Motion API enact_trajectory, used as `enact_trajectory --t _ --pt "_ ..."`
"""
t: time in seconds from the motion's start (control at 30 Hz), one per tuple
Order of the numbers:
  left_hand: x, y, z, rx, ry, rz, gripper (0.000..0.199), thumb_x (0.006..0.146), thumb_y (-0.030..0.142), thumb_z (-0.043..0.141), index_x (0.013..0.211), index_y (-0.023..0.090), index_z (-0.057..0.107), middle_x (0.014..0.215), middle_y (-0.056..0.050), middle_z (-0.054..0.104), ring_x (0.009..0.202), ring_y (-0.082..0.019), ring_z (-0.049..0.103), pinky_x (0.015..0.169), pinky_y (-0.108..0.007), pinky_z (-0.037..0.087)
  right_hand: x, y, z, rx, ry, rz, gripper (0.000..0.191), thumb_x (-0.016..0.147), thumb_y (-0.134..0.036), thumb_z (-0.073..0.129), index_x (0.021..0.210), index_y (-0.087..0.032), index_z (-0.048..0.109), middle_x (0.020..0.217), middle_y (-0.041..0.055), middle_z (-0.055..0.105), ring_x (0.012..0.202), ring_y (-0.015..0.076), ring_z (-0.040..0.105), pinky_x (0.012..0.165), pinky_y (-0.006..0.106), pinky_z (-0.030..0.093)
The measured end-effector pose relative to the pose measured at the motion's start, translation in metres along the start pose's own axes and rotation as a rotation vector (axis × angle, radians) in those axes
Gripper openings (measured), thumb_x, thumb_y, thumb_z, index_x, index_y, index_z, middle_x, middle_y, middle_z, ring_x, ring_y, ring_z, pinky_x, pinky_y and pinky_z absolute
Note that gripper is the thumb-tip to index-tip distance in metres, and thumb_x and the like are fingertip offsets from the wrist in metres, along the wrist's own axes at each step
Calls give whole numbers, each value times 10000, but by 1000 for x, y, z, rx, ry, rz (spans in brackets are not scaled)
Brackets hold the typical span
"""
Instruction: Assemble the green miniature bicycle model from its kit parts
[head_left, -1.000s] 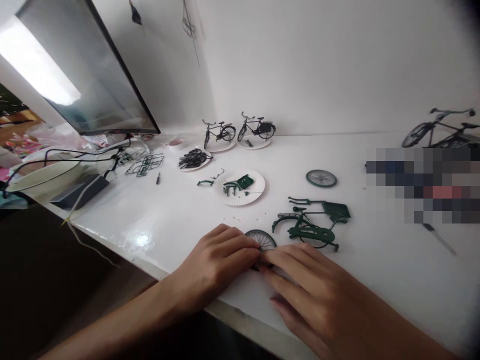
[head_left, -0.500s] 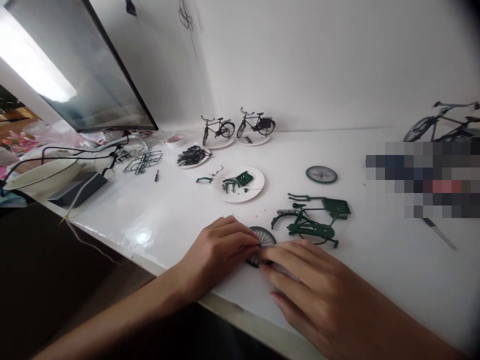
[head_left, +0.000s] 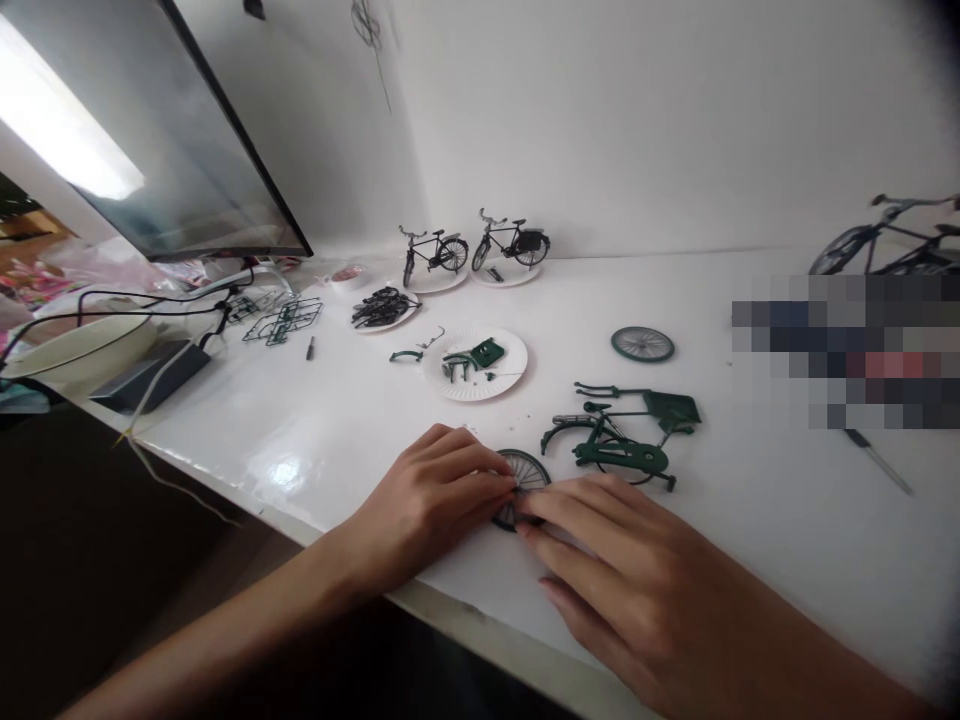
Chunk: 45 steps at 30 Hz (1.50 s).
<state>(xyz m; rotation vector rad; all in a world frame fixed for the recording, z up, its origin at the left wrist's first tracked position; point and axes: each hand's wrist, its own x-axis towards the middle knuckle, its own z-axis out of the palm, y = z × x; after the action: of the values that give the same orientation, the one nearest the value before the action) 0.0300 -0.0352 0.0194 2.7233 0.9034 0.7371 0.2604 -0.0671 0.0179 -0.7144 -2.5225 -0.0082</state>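
Observation:
A small dark green spoked toy bicycle wheel point(head_left: 531, 468) lies near the table's front edge, partly covered by my fingers. My left hand point(head_left: 442, 490) is closed on the wheel's left side, fingertips close to its hub. From the right, my right hand point(head_left: 615, 570) pinches at the wheel's hub and lower rim; whether a tiny part is between the fingertips cannot be made out. Just beyond lies a green toy bicycle frame point(head_left: 622, 457) with chain guard, saddle and rear mudguard. A second green wheel point(head_left: 643, 344) rests flat farther back.
A paper plate point(head_left: 514, 375) holds green parts. Behind stand two black model bicycles point(head_left: 435, 255) on plates, beside a plate of black parts point(head_left: 382, 307). A monitor point(head_left: 187, 130), cables and a bowl point(head_left: 82, 350) occupy the left. A screwdriver point(head_left: 885, 468) lies at right.
The view has shifted very slightly. Both hands stay at the wheel, with barely any movement of the fingers.

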Motion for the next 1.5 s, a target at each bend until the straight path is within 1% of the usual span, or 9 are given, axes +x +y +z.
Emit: enact_trajectory --t 0.17,0.27,0.47,0.57,0.9,1.03,1.27,1.4,1.5 --pt "1 0 -14 40 -127 132 258 1021 172 415 1195 101 592 1191 -145 640 1040 -229 578 901 -405 457 0 1 1 -32 12 -10 268 924 -90 494 1062 -144 718 1090 55 727 989 244 640 961 448 462" --pt "2 3 -18 91 -184 181 297 1035 184 352 1179 70 586 1213 -175 621 1053 -257 569 906 -437 458 0 2 2 -31 -9 -12 269 929 -93 484 1038 -142 726 1076 65 728 998 256 637 959 462 469" --pt "4 1 -17 132 -212 184 243 1022 164 393 1119 87 602 1115 -152 641 998 -230 584 891 -421 475 1 3 0 5 -16 -5 265 922 -95 494 1044 -137 726 1072 85 716 1005 256 632 974 454 481" --pt "2 -1 -16 105 -171 201 215 1005 137 427 1123 93 601 1170 -149 634 1040 -233 580 907 -419 472 2 4 1 -11 -15 29 282 928 -94 471 1046 -127 725 1113 106 705 1050 265 622 988 454 482" --pt "-11 -1 -12 -47 27 14 216 938 111 545 1148 132 591 1204 -111 626 1065 -188 590 920 -357 488 3 5 3 -77 -39 39 303 948 -186 516 1217 -131 644 1261 94 657 1121 253 606 1004 460 497" --pt "-9 -3 -13 -114 -43 -13 298 938 147 549 1236 144 539 1206 -104 636 1116 -191 581 982 -367 473 5 5 4 -82 -29 38 319 930 -156 535 1235 -110 618 1211 105 669 1107 261 608 984 469 508" --pt "-5 0 -15 -145 -105 -88 483 938 307 608 1380 211 437 1376 -105 550 1264 -224 520 1079 -402 432 6 6 4 24 21 101 336 913 -124 549 1248 -141 580 1135 92 677 1075 258 611 944 464 528" --pt "4 5 -17 -135 -133 -203 574 880 376 683 1373 214 439 1265 -86 614 1177 -234 562 1022 -400 472 5 8 -1 96 54 163 347 906 -113 542 1250 -157 556 1176 103 647 1128 240 589 973 425 522" --pt "10 5 -17 -118 -149 -131 612 833 344 730 1357 203 446 1242 -87 623 1135 -235 581 1007 -397 481 3 11 -5 126 100 222 370 920 -127 533 1286 -182 519 1258 105 600 1206 228 548 1029 414 487"
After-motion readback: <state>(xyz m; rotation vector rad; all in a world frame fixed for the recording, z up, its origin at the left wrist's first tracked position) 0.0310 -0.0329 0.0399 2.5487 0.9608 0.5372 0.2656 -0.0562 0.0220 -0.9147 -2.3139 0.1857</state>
